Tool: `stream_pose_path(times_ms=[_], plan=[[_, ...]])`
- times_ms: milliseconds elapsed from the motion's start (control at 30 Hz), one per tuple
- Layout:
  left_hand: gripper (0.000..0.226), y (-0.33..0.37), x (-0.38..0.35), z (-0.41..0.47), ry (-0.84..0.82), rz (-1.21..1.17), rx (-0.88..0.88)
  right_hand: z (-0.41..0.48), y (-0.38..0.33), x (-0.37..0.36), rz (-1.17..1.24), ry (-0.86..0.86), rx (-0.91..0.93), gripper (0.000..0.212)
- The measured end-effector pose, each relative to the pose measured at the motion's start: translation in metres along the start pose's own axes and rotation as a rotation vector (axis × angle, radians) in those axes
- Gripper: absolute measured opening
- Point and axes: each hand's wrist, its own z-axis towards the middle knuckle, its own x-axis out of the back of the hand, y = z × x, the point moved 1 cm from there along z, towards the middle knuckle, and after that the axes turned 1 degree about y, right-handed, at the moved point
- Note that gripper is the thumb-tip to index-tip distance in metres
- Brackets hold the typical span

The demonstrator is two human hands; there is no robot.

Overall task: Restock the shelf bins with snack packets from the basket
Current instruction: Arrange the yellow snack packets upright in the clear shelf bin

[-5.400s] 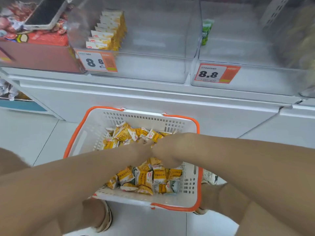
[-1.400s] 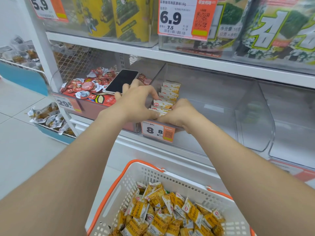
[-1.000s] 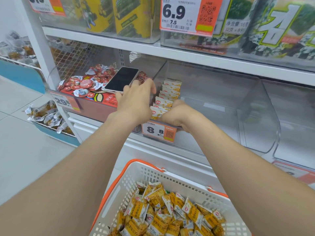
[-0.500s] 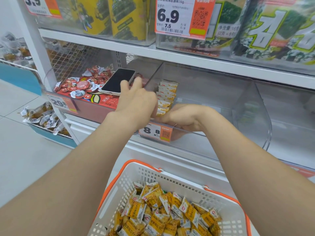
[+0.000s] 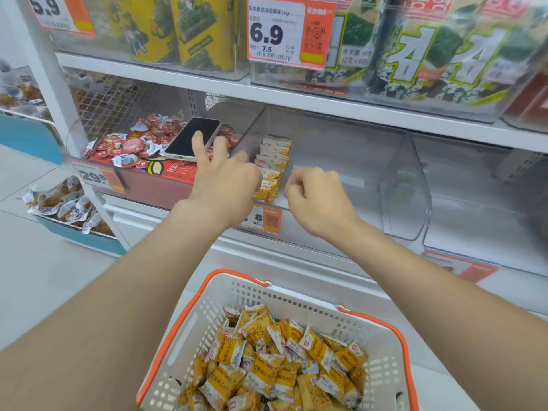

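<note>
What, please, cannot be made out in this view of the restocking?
The price tag, head view: the left hand covers its left part.
The right hand: curled fingers hide whether it pinches anything.
The left hand's fingertips: motion-blurred, so contact with the row of packets is unclear.
The basket: near end cut off by the bottom edge.

Bin [image 5: 341, 207] lies open right of packet row [image 5: 273, 161].

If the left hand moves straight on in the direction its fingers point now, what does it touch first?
Most likely the phone, lying on the red snack cups just beyond the left hand's straight fingers. Depth is unclear in one view; the fingers may pass above it.
</note>
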Motion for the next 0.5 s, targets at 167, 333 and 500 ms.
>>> stream_pose_path(times_ms=[167, 333, 500], plan=[[0.026, 0.030, 0.011, -0.021, 0.272, -0.220, -0.183, -0.071, -0.008, 0.033, -0.214, -0.458, 0.232, 0.019], [0.029, 0.079, -0.026, -0.066, -0.341, -0.294, -0.355, -0.121, 0.006, 0.018, -0.329, -0.882, 0.136, 0.030], [0.011, 0.128, -0.103, -0.112, -0.852, -0.058, -0.534, -0.166, 0.025, -0.015, -0.614, -1.161, 0.090, 0.020]])
